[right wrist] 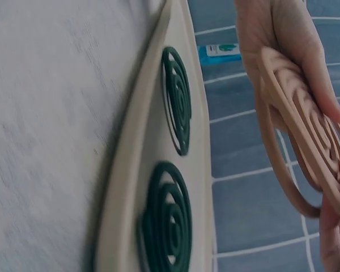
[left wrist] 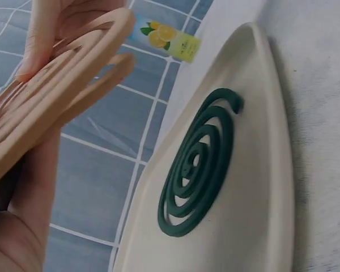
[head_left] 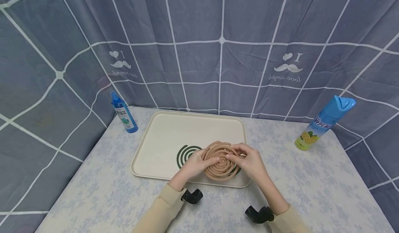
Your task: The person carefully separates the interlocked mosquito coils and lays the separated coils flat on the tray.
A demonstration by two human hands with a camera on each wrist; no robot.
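Both hands hold a brown mosquito coil [head_left: 219, 173] above the tray. My left hand [head_left: 194, 163] grips its left side, with the thumb across the top face. On the right, my right hand [head_left: 251, 161] pinches the rim and the upper turns. One brown ring hangs apart from the rest of the spiral in the right wrist view. Below lie two green mosquito coils; the left one [left wrist: 221, 153] shows in the left wrist view, and the other [right wrist: 184, 226] is mostly hidden under the brown coil in the head view.
The cream tray [head_left: 196, 125] lies on a pale marbled table [head_left: 103, 191]. A blue spray bottle [head_left: 124, 113] stands at the back left, a blue and yellow aerosol can [head_left: 324, 122] at the right. Behind hangs a grey-blue checked curtain [head_left: 199, 63].
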